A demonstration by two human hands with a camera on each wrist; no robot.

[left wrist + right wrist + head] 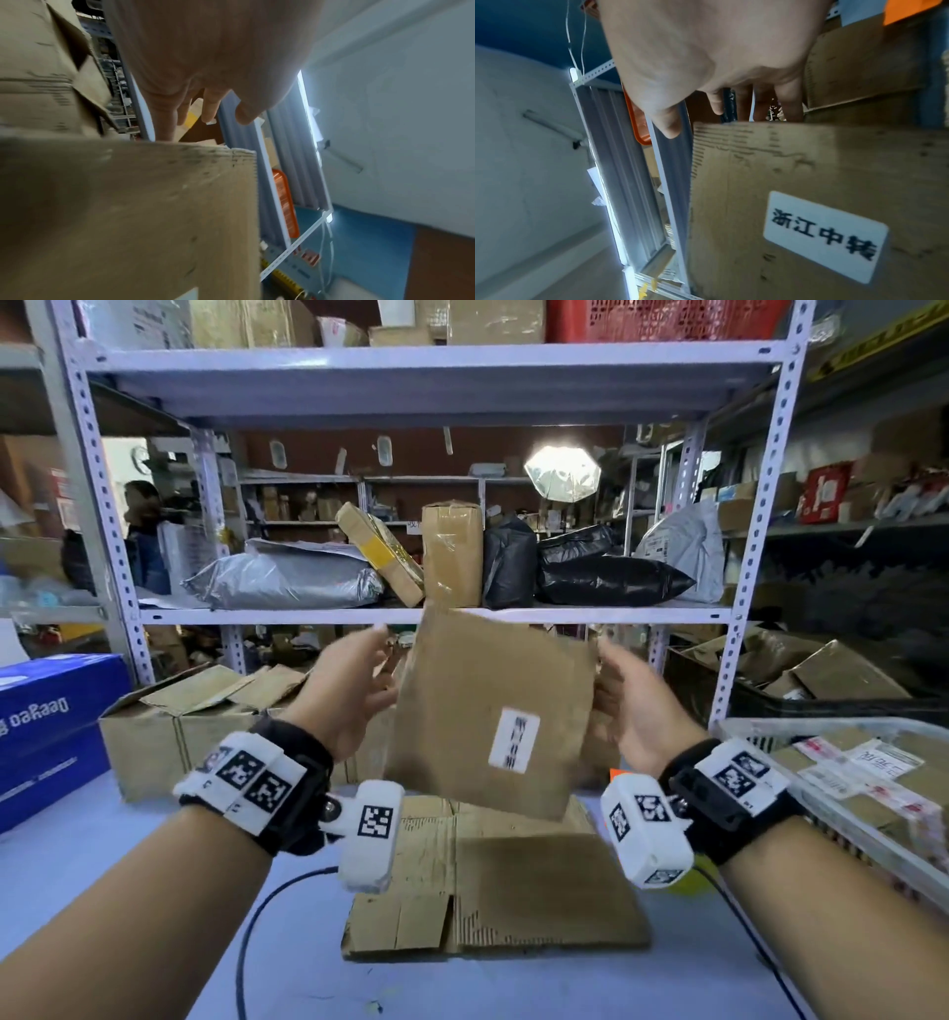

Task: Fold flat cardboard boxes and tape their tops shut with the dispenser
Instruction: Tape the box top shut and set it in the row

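Now you hold one flat box point(493, 711) upright in the air between both hands, the left hand point(354, 680) and right hand point(637, 706) at its side edges with fingers loosely extended, so you seem to be starting to open it. Next, squeeze it into a sleeve and fold its flaps. One flat stack point(493, 880) lies on the table point(154, 865); I see no dispenser.

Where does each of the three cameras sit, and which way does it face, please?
Head: on the head, facing forward and down; both forearms, left hand and right hand flank the cardboard box.
Left wrist: looks along the fingers; box edge.
Right wrist: looks along the fingers; box's white label, shared with head.
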